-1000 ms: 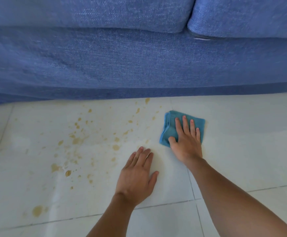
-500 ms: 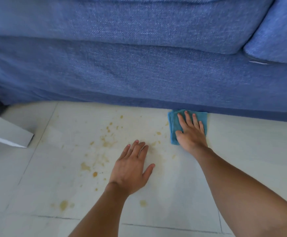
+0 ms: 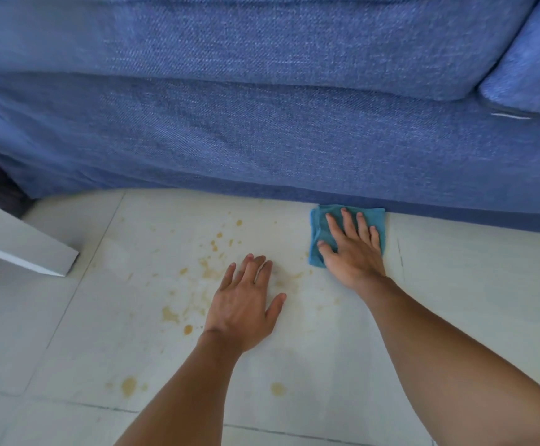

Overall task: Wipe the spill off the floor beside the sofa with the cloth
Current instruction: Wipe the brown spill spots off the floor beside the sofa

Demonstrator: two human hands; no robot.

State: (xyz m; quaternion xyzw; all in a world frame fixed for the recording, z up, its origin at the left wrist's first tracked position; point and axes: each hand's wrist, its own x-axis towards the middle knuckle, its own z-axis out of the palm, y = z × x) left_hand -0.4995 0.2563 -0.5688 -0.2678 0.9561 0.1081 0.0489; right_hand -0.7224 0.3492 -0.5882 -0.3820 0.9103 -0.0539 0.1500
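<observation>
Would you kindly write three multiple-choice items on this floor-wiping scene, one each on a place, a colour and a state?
1. Where does the cloth lie?
A. on the sofa seat
B. on the floor against the sofa base
C. under the left hand

2. What colour is the sofa?
A. blue
B. grey
C. brown

3. How is the left hand?
A. gripping the cloth
B. raised in the air
C. flat on the floor tile, empty

Answers: 1 B, the cloth's far edge meets the sofa base under the right hand; 2 A, the fabric is blue; 3 C, its palm is down among the spill spots.
</observation>
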